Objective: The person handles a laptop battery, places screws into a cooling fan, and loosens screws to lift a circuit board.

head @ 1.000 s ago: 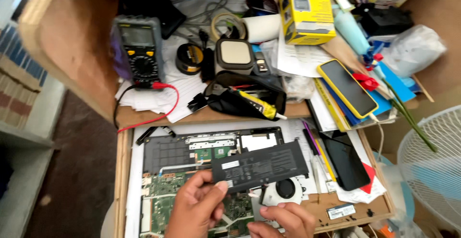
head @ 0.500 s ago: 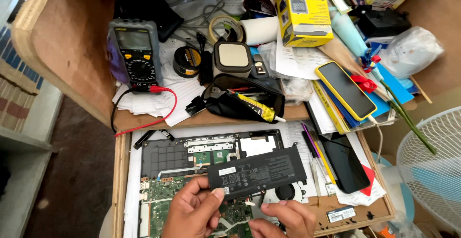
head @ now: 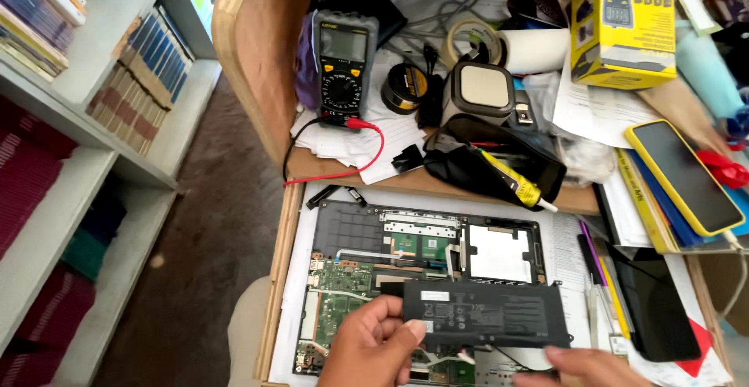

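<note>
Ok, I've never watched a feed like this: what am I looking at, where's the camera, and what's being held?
No machine here: a person works with bare hands, filmed by one camera on their head, looking down. The left hand grips the left end of a flat black battery pack; the right hand touches its lower right edge. Under it lies an opened laptop, its green circuit board showing. On the wooden shelf behind sit a multimeter with a red lead, a black pouch, a yellow box and a yellow-cased phone.
</note>
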